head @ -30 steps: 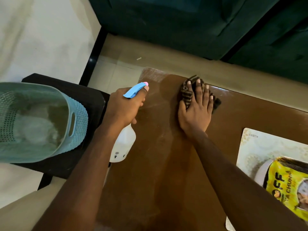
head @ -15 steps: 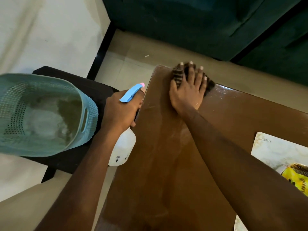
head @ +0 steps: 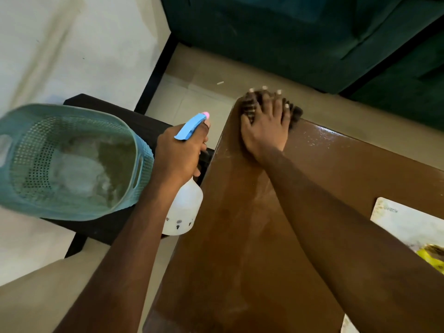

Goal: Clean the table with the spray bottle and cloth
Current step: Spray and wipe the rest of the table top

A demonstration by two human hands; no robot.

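Note:
A glossy brown table fills the right half of the view, with wet droplets near its far edge. My right hand lies flat with fingers spread on a dark striped cloth, pressing it onto the table's far left corner. Most of the cloth is hidden under the hand. My left hand is closed around the neck of a white spray bottle with a blue trigger head and pink nozzle, held upright just off the table's left edge.
A teal perforated plastic basket sits on a black stool to the left. A pale placemat with a yellow packet lies at the table's right. A dark green sofa stands beyond the table.
My right hand has slid the cloth away and to the left, from the table's inner surface out to its far left corner. The spray bottle stays in my left hand beside the table.

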